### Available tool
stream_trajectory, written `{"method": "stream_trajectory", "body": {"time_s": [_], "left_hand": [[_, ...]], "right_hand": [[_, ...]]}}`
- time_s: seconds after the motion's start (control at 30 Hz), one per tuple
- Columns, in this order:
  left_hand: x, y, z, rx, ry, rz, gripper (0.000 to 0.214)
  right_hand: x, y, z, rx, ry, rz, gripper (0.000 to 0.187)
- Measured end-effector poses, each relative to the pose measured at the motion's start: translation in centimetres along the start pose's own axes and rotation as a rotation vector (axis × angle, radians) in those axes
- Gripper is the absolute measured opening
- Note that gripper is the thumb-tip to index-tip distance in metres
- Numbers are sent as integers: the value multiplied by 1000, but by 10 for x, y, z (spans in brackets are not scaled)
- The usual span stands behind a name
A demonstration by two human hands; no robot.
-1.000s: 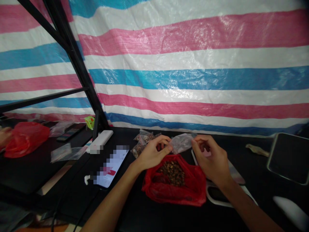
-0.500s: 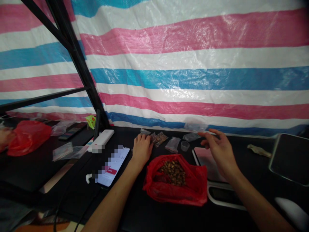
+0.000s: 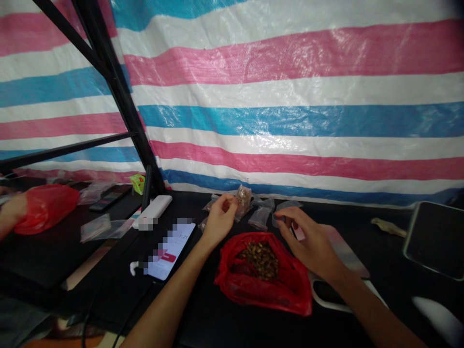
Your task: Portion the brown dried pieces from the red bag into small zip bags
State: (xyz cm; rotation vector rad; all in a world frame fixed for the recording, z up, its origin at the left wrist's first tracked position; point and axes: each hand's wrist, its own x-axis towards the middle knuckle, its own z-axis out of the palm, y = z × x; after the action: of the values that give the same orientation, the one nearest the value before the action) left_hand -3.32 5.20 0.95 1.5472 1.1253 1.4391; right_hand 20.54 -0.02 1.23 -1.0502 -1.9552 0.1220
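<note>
My left hand [image 3: 219, 222] is raised at the back of the black table, its fingertips at a small clear bag of brown pieces [image 3: 243, 200] that stands tilted upward. More small clear bags [image 3: 259, 218] lie just to the right. My right hand [image 3: 308, 244] reaches left, its fingertips at a clear bag [image 3: 287, 206] and a small clear cup [image 3: 277, 220]. Between my hands and nearer me sits an open red plastic bag [image 3: 263, 275] holding a heap of brown pieces [image 3: 260, 259].
A phone [image 3: 169, 251] with a blurred screen and a white power bank [image 3: 152, 210] lie left of my hands. A pink-topped flat device [image 3: 342, 252] lies under my right hand. At far left, another person's hand [image 3: 10, 213] is beside a second red bag [image 3: 46, 209]. A striped tarp forms the backdrop.
My left hand has risen and the brown-filled bag now stands higher beside it. My right hand has moved left and down toward the clear bag and cup.
</note>
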Motion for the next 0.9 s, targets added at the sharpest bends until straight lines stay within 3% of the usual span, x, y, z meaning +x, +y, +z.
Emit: {"method": "stream_trajectory", "body": {"time_s": [0.17, 0.4, 0.63, 0.9], "left_hand": [[-14, 15, 12, -287, -284, -128, 32], [-23, 19, 17, -518, -535, -170, 33], [-25, 18, 16, -622, -576, -237, 43], [-25, 9, 19, -387, -574, -214, 31]], "right_hand": [[-6, -11, 7, -82, -138, -115, 20], [-4, -11, 4, -169, -82, -30, 11], [-4, -10, 3, -178, -41, 20, 20], [-6, -8, 8, -62, -162, 35, 15]]}}
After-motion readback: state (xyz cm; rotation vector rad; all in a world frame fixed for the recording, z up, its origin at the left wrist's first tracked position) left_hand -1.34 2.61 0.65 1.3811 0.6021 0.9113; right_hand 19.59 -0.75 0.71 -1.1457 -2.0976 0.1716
